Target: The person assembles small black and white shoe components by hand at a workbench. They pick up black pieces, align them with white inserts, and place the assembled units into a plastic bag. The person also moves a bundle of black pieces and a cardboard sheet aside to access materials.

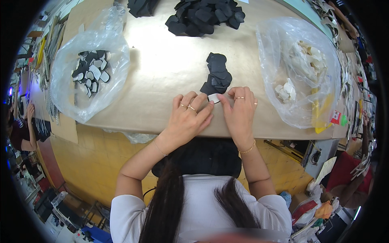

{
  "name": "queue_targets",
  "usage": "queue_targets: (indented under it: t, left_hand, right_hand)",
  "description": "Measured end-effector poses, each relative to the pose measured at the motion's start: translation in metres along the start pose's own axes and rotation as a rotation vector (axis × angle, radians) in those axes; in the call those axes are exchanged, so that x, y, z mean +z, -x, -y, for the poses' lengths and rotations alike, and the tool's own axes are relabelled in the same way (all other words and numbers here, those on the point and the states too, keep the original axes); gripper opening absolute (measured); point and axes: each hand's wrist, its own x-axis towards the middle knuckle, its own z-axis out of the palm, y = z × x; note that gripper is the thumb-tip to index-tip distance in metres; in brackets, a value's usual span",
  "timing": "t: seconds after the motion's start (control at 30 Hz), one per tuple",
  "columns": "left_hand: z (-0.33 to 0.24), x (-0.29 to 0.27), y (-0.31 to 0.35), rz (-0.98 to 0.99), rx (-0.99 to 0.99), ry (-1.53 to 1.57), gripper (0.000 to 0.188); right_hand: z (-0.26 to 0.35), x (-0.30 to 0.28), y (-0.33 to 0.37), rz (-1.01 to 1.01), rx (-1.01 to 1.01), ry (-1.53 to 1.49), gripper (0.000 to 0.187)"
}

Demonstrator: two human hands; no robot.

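Observation:
Between my hands, at the table's near side, is a small rounded piece (214,97), white on its face with a dark edge. My left hand (187,118) pinches its left end with thumb and fingertips. From the other side my right hand (240,117) grips it, the thumb pressed on the white face; its other fingertips are partly hidden. Just beyond lies a short overlapping row of flat black cut pieces (219,73), reaching almost to my fingers. Rings show on both hands.
A clear plastic bag (117,75) with black-and-white pieces lies open at left. Another bag (269,73) at right holds crumpled off-white scraps. A heap of black pieces (202,18) sits at the far side. A green-capped bottle (343,120) is by the right edge. Other people work at both sides.

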Motion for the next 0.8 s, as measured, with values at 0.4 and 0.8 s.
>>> queue_targets:
  t: [0.4, 0.8]
  left_hand:
    - [-0.003, -0.001, 0.006, 0.028, -0.017, 0.055, 0.038]
    - [-0.011, 0.001, -0.011, -0.003, -0.213, 0.23, 0.042]
  right_hand:
    - [0.001, -0.007, 0.007, 0.046, -0.027, -0.168, 0.023]
    - [0.001, -0.043, 0.013, 0.318, 0.115, -0.734, 0.012]
